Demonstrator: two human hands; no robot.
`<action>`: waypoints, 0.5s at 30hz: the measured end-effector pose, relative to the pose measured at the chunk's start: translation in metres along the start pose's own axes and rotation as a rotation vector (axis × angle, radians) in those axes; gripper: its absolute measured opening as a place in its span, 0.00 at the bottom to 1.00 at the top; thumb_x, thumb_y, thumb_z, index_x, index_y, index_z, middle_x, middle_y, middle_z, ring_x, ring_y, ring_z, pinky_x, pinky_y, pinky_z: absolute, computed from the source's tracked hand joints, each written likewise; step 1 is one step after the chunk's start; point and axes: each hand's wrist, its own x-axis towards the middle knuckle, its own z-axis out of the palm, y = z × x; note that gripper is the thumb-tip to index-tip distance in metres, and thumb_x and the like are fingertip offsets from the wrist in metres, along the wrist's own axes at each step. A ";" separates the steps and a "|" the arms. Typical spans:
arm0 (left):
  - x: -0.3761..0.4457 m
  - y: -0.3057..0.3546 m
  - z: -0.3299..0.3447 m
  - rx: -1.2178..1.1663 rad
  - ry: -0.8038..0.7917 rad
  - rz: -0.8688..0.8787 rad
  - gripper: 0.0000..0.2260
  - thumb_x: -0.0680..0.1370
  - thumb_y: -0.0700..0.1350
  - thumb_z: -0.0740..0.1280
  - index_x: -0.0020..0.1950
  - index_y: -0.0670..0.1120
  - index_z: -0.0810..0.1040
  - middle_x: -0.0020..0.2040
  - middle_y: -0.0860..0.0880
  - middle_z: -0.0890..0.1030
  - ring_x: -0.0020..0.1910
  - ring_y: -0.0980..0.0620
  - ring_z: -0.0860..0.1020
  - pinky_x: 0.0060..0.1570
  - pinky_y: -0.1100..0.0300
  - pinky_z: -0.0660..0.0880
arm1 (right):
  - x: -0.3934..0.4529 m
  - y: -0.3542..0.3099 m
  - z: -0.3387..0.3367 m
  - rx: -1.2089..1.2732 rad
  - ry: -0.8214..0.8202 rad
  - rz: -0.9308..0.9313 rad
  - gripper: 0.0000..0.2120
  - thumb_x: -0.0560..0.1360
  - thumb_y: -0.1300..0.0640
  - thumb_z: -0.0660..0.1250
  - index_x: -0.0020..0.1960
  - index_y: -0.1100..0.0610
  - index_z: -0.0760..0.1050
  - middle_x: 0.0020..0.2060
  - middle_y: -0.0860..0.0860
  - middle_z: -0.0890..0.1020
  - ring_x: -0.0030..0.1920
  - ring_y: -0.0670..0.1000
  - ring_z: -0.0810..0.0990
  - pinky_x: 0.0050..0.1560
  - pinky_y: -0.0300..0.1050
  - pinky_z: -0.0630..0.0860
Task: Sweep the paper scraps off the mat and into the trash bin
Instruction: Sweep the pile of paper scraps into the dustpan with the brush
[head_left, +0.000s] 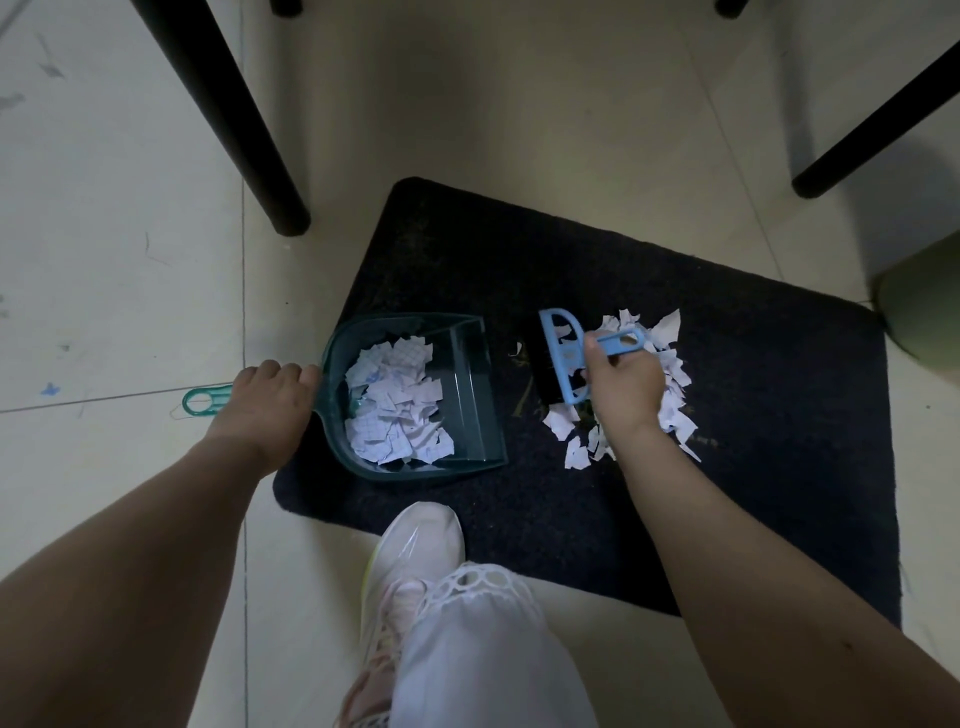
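Note:
A dark mat (753, 415) lies on the tiled floor. On its left part rests a teal dustpan (472, 395) with several white paper scraps (395, 410) inside. My left hand (270, 400) grips the dustpan's handle, whose looped end pokes out to the left. My right hand (621, 387) holds a blue hand brush (563, 358), its black bristles down on the mat just right of the dustpan's mouth. A pile of loose paper scraps (670, 364) lies on the mat under and right of my right hand.
Black furniture legs stand at the upper left (234, 119) and upper right (878, 130). A green bin (924, 306) shows at the right edge, partly cut off. My foot in a pale shoe (415, 566) rests on the mat's front edge.

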 end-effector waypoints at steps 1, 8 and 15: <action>0.000 0.000 0.000 0.003 -0.003 0.002 0.18 0.72 0.36 0.62 0.61 0.42 0.70 0.55 0.43 0.77 0.55 0.41 0.74 0.56 0.50 0.68 | 0.000 -0.003 0.007 -0.011 -0.025 -0.011 0.16 0.77 0.51 0.64 0.46 0.64 0.79 0.37 0.57 0.82 0.37 0.54 0.80 0.38 0.46 0.77; 0.002 0.004 0.000 0.061 -0.006 0.038 0.17 0.73 0.39 0.64 0.61 0.44 0.70 0.55 0.45 0.77 0.55 0.43 0.74 0.54 0.53 0.69 | 0.016 -0.012 0.021 -0.209 -0.036 0.041 0.17 0.78 0.48 0.62 0.44 0.63 0.76 0.40 0.56 0.81 0.42 0.56 0.80 0.39 0.45 0.72; 0.008 0.019 -0.002 0.045 0.014 0.074 0.16 0.72 0.37 0.63 0.60 0.44 0.70 0.54 0.45 0.77 0.54 0.43 0.74 0.54 0.52 0.69 | 0.024 -0.010 -0.017 -0.110 0.104 0.066 0.21 0.77 0.49 0.65 0.46 0.69 0.77 0.42 0.63 0.83 0.41 0.62 0.83 0.45 0.57 0.81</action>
